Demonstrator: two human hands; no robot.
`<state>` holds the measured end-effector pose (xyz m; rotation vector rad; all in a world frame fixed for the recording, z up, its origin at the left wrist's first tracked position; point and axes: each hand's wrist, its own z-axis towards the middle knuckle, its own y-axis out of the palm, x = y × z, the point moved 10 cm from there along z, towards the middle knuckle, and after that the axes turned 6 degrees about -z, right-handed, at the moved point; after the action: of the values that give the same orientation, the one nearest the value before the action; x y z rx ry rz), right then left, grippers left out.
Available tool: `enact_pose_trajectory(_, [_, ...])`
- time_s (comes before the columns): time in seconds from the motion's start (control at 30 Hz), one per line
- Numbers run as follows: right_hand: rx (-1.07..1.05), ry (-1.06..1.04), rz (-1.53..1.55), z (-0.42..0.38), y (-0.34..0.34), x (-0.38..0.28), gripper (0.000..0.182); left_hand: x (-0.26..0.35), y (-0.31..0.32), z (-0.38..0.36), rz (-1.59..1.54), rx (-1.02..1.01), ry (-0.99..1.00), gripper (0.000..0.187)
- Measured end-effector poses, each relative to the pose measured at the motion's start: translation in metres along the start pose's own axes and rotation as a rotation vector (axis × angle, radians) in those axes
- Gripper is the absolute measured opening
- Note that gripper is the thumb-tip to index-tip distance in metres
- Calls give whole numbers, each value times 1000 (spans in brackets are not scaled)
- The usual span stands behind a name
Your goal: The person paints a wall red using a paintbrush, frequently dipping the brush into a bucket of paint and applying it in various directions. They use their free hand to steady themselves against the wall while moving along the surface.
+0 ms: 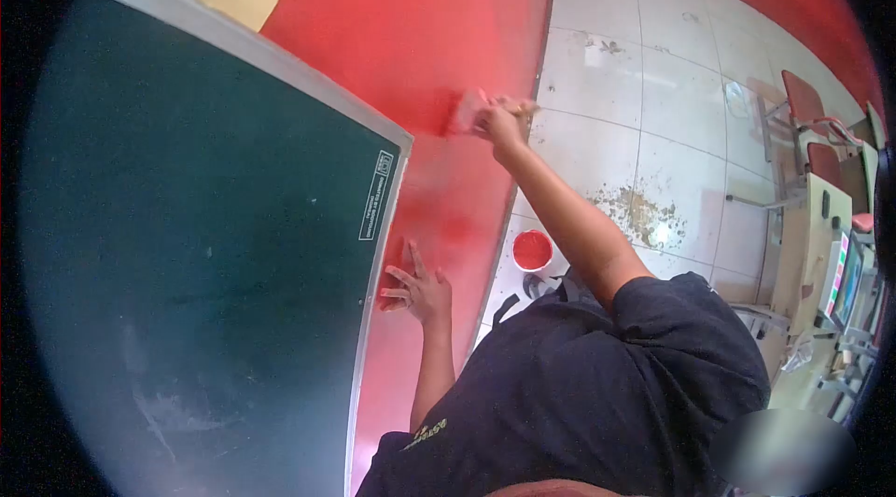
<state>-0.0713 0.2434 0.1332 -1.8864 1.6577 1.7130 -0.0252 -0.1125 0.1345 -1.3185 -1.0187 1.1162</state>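
Note:
My right hand (504, 124) is closed around a paint brush (467, 112), whose bristles touch the red wall (420, 58); the hand and brush are slightly blurred. Lower down, my left hand (420, 292) lies with fingers spread against the wall beside the frame of the green board (205, 217). Red marks show at its fingertips. On the tiled floor below my right forearm stands a round tub of red paint (533, 251).
White floor tiles (588, 77) carry brown stains (639, 215) right of the paint tub. Red-brown chairs (805, 103) and a desk (821, 208) with a screen (847, 280) stand at the far right. The board's pale frame (252, 49) borders the wall.

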Motion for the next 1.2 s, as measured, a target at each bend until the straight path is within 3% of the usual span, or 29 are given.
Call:
enact_pose_trajectory(0.1, [-329, -274, 141, -36, 86, -96, 21, 2, -2, 4, -41, -128, -63, 93])
enact_pose_trajectory(0.17, [-455, -287, 432, -73, 115, -160, 26, 1, -3, 1, 11, -82, -52, 93])
enact_pose_trajectory(0.23, [-454, -294, 459, -74, 115, -169, 27, 6, -1, 2, 49, -33, -47, 94])
enact_pose_trajectory(0.3, [-452, -286, 494, -60, 103, -145, 29, 6, -5, 1, 83, 92, -44, 96])
enact_pose_trajectory(0.37, [-409, -47, 456, -15, 71, -44, 29, 7, -3, -6, 76, 149, 3, 98])
enact_pose_trajectory(0.43, [-196, 48, 268, 11, 7, 26, 29, 20, -9, -1, 56, 226, 48, 100])
enact_pose_trajectory(0.5, [-24, 144, 115, 8, -34, 48, 27, 52, -30, -6, -77, 376, 322, 103])
enact_pose_trajectory(0.6, [3, 118, 50, 12, -32, 43, 25, 76, -39, 14, -99, 361, 327, 106])
enact_pose_trajectory(0.67, [-168, -59, 23, -7, 27, -13, 23, 88, -39, 28, -68, 317, 248, 106])
enact_pose_trajectory(0.83, [-470, -229, 518, -57, 110, -151, 27, 90, -28, 48, -1, 128, 82, 107])
enact_pose_trajectory(0.93, [-525, -135, 563, -41, 114, -112, 29, 80, -16, 53, 60, 105, 63, 107])
enact_pose_trajectory(1.0, [-378, 68, 553, -29, 86, -57, 30, 73, -5, 56, 85, 7, 5, 106])
enact_pose_trajectory(1.07, [-277, 67, 365, -12, 39, -11, 29, 78, -9, 55, 108, 40, 15, 104])
enact_pose_trajectory(1.2, [-123, 111, 85, 0, -22, 14, 28, 75, -6, 58, 98, 4, -11, 101])
